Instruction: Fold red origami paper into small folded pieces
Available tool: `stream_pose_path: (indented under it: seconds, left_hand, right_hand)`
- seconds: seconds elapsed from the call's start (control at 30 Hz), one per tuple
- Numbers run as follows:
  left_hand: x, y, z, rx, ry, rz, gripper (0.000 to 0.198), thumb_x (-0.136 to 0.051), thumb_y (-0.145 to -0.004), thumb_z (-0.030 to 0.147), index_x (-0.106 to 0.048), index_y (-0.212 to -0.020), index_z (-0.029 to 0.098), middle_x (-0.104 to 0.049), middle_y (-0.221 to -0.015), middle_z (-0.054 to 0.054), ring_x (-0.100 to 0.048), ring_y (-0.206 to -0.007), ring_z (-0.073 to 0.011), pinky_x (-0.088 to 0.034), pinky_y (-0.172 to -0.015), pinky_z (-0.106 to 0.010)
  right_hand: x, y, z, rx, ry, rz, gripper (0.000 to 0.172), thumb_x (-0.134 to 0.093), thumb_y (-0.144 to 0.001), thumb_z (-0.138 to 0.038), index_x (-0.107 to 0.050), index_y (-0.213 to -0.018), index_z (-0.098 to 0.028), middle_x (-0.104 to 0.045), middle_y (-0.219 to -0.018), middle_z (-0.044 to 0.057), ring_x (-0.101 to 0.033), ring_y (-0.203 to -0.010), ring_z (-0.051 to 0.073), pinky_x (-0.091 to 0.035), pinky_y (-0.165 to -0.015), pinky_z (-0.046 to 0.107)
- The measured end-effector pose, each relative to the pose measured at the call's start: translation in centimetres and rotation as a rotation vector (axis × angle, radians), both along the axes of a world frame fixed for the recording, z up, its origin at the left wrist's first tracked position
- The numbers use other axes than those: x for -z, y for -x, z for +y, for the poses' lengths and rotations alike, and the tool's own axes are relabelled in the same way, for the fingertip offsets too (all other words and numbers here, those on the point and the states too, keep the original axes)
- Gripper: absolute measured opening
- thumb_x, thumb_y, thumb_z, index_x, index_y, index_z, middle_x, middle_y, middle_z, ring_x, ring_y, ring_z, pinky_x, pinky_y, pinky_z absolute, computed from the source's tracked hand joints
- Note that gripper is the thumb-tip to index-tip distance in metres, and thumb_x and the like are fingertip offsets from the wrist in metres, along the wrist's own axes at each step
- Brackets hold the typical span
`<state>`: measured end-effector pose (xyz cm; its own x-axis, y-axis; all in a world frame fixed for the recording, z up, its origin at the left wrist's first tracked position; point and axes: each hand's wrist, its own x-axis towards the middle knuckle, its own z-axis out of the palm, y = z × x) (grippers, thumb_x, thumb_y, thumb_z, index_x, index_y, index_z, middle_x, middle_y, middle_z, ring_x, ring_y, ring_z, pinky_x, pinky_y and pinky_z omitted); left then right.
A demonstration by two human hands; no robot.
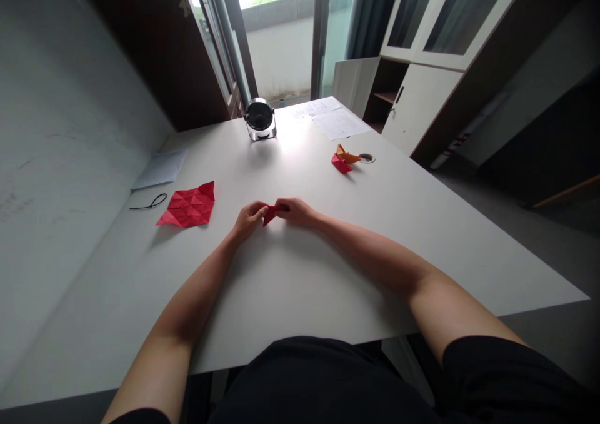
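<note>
Between my two hands is a small folded piece of red paper [269,215], held just over the middle of the white table. My left hand [250,218] pinches its left side between thumb and fingers. On its right side, the fingers of my right hand [295,211] are closed round it and hide part of the folds. To the left lies a creased sheet of red paper [190,206], opened out and wrinkled with fold lines. Further off on the right sit a folded red paper shape [342,164] and a folded orange one [347,155], touching each other.
A black cable tie [152,203] and a clear packet [160,169] lie along the table's left side by the wall. A round black device on a metal stand [260,119] stands at the back. Printed papers [340,124] lie near a cable hole [367,158] in the white table [300,286].
</note>
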<state>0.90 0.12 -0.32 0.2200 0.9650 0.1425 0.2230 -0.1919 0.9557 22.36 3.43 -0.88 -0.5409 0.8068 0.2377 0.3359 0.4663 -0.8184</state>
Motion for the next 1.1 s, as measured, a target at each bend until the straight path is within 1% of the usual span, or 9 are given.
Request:
stream_pose_path:
  seconds: [0.1, 0.17, 0.23, 0.33, 0.47, 0.63, 0.83, 0.97, 1.1]
  left_hand:
    - [-0.2, 0.1, -0.1, 0.016, 0.003, 0.033, 0.032, -0.063, -0.085, 0.046, -0.069, -0.088, 0.015, -0.068, -0.077, -0.003, -0.060, -0.071, -0.0151, -0.046, -0.069, -0.027]
    - [-0.4, 0.1, -0.2, 0.033, -0.002, 0.077, 0.029, -0.062, -0.086, 0.044, -0.069, -0.083, 0.016, -0.065, -0.069, -0.001, -0.057, -0.065, -0.0139, -0.044, -0.066, -0.026]
    - [-0.4, 0.2, -0.3, 0.056, -0.005, 0.098, 0.028, -0.060, -0.087, 0.041, -0.068, -0.080, 0.016, -0.062, -0.064, 0.000, -0.054, -0.061, -0.0128, -0.041, -0.062, -0.026]
    - [-0.4, 0.4, -0.1, 0.074, 0.007, 0.051, 0.027, -0.057, -0.089, 0.039, -0.068, -0.082, 0.015, -0.062, -0.064, 0.000, -0.053, -0.061, -0.0128, -0.041, -0.063, -0.026]
    - [-0.3, 0.4, 0.1, 0.075, 0.018, 0.003, 0.030, -0.055, -0.091, 0.041, -0.069, -0.087, 0.015, -0.065, -0.068, -0.003, -0.056, -0.064, -0.0141, -0.044, -0.067, -0.027]
    - [-0.2, 0.3, 0.2, 0.062, 0.030, -0.004, 0.032, -0.056, -0.090, 0.044, -0.068, -0.086, 0.014, -0.065, -0.067, -0.003, -0.057, -0.063, -0.0149, -0.045, -0.066, -0.028]
    - [0.1, 0.5, 0.3, 0.049, 0.015, -0.007, 0.031, -0.056, -0.090, 0.044, -0.068, -0.086, 0.015, -0.064, -0.066, -0.002, -0.056, -0.063, -0.0148, -0.044, -0.065, -0.028]
    - [0.1, 0.5, 0.3, 0.032, 0.032, -0.024, 0.031, -0.056, -0.090, 0.044, -0.067, -0.086, 0.015, -0.065, -0.067, -0.003, -0.057, -0.064, -0.0154, -0.044, -0.066, -0.028]
    - [0.1, 0.4, 0.3, 0.052, 0.033, -0.021, 0.031, -0.056, -0.090, 0.043, -0.068, -0.086, 0.015, -0.065, -0.067, -0.003, -0.056, -0.064, -0.0151, -0.044, -0.066, -0.028]
  right_hand:
    - [-0.1, -0.1, -0.1, 0.033, 0.012, 0.074, 0.024, -0.063, -0.079, -0.039, -0.065, -0.083, -0.015, -0.053, -0.065, -0.005, -0.042, -0.062, 0.009, -0.032, -0.060, 0.022]
    - [-0.2, -0.1, -0.1, 0.033, 0.057, 0.167, 0.028, -0.064, -0.079, -0.042, -0.065, -0.085, -0.015, -0.055, -0.066, -0.004, -0.043, -0.061, 0.009, -0.034, -0.060, 0.023]
    - [-0.4, -0.1, -0.2, -0.012, 0.136, 0.271, 0.031, -0.066, -0.079, -0.045, -0.065, -0.087, -0.015, -0.057, -0.067, -0.003, -0.047, -0.062, 0.009, -0.037, -0.060, 0.023]
    - [-0.7, -0.1, -0.3, -0.110, 0.253, 0.401, 0.034, -0.068, -0.080, -0.046, -0.065, -0.092, -0.014, -0.063, -0.076, 0.001, -0.055, -0.068, 0.011, -0.045, -0.065, 0.025]
    - [-1.1, -0.3, -0.3, -0.192, 0.318, 0.499, 0.035, -0.071, -0.081, -0.044, -0.066, -0.098, -0.014, -0.068, -0.087, 0.003, -0.060, -0.075, 0.012, -0.049, -0.073, 0.027]
    - [-1.3, -0.3, -0.5, -0.278, 0.358, 0.474, 0.039, -0.072, -0.081, -0.045, -0.067, -0.104, -0.014, -0.071, -0.093, 0.006, -0.062, -0.080, 0.014, -0.050, -0.077, 0.029]
    - [-1.2, -0.2, -0.8, -0.246, 0.321, 0.391, 0.040, -0.070, -0.082, -0.048, -0.069, -0.100, -0.012, -0.071, -0.090, 0.007, -0.062, -0.080, 0.015, -0.050, -0.074, 0.028]
    - [-1.1, -0.3, -0.6, -0.235, 0.307, 0.404, 0.043, -0.069, -0.082, -0.051, -0.069, -0.101, -0.012, -0.072, -0.092, 0.008, -0.063, -0.081, 0.016, -0.051, -0.076, 0.030]
    - [-0.9, -0.2, -0.4, -0.229, 0.292, 0.394, 0.043, -0.068, -0.083, -0.052, -0.069, -0.100, -0.013, -0.072, -0.090, 0.007, -0.063, -0.078, 0.015, -0.052, -0.076, 0.030]
